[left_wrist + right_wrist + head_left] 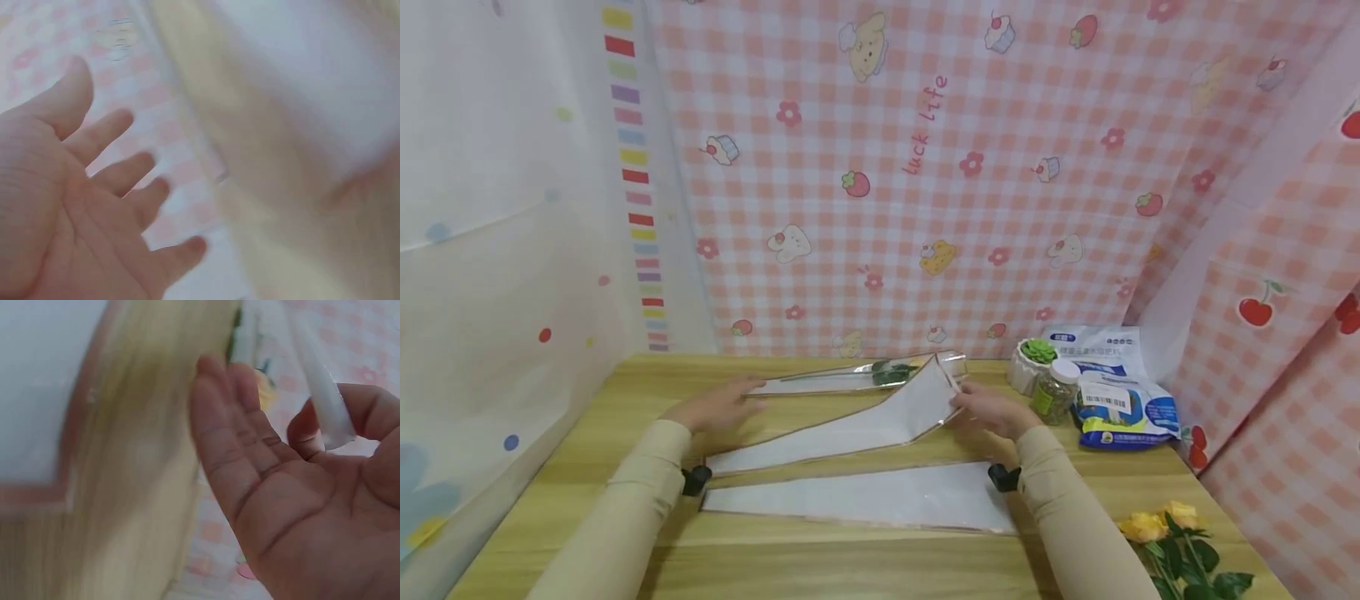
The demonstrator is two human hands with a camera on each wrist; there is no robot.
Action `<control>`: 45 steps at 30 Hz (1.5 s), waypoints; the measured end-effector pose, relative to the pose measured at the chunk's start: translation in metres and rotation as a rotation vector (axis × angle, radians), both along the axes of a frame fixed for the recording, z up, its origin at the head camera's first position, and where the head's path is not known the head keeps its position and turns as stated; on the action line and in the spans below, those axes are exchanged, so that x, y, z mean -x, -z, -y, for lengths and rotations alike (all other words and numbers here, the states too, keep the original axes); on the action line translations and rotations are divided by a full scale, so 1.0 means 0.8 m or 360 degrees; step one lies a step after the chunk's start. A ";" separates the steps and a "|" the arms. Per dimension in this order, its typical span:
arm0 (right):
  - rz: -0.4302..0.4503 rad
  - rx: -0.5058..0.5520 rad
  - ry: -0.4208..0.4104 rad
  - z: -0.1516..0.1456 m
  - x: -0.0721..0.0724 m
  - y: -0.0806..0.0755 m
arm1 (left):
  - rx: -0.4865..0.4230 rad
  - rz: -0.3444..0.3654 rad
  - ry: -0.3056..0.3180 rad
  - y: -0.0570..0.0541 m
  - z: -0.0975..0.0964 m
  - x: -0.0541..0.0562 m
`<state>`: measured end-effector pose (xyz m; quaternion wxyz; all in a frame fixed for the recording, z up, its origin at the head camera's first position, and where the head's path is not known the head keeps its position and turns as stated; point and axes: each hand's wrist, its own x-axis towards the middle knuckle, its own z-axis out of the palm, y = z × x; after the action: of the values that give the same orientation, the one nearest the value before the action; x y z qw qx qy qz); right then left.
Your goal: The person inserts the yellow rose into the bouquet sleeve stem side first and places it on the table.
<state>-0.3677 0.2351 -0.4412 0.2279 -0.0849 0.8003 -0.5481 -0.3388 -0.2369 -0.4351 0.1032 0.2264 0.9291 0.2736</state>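
Note:
My right hand (pixel 996 407) pinches the wide end of a tapered white flower sleeve (pixel 850 425) with a brown border. In the right wrist view thumb and forefinger hold its folded edge (pixel 331 412), the other fingers stretched out. That end is lifted off the table; the narrow end points left. My left hand (pixel 718 406), fingers spread and palm bare in the left wrist view, is near the narrow end of a far sleeve (pixel 820 383). Inside that one lie a stem and a dark green leaf (pixel 891 372). Closest to me, another sleeve (pixel 865 496) lies flat.
Yellow roses (pixel 1150 527) with leafy stems lie at the table's near right. At the back right stand a potted succulent (pixel 1037 354), a lidded jar (pixel 1055 396) and blue-and-white packets (pixel 1127 412). A checked curtain (pixel 925 208) hangs behind the wooden table (pixel 602 400).

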 end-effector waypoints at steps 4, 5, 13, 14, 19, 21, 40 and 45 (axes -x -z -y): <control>-0.0051 -0.0203 0.0034 -0.009 -0.021 -0.014 | 0.0064 -0.0095 0.0021 -0.022 0.004 -0.025; -0.0072 -0.0282 0.0049 -0.012 -0.026 -0.015 | 0.0083 -0.0093 0.0015 -0.025 0.003 -0.030; -0.0281 -0.0860 0.0050 -0.023 -0.039 -0.005 | 0.0391 0.0021 0.0132 -0.001 -0.008 -0.055; -0.0302 -0.0908 0.0064 -0.025 -0.039 -0.002 | 0.0417 0.0029 0.0103 0.003 -0.010 -0.057; -0.0443 -0.1084 0.0054 -0.029 -0.042 0.009 | 0.0541 -0.0108 -0.0057 0.023 -0.011 -0.057; -0.0462 -0.1106 0.0041 -0.030 -0.043 0.013 | 0.0555 -0.0169 -0.0106 0.028 -0.010 -0.056; -0.0468 -0.0880 0.0103 -0.062 -0.075 -0.011 | 0.0418 -0.0248 0.0015 0.017 -0.019 -0.060; -0.0552 -0.0876 0.0020 -0.068 -0.073 -0.013 | 0.0497 -0.0175 0.0020 0.018 -0.016 -0.059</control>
<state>-0.3092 0.2898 -0.4306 0.0992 -0.1071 0.9459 -0.2898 -0.2915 -0.2238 -0.4494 0.0878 0.2279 0.9632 0.1126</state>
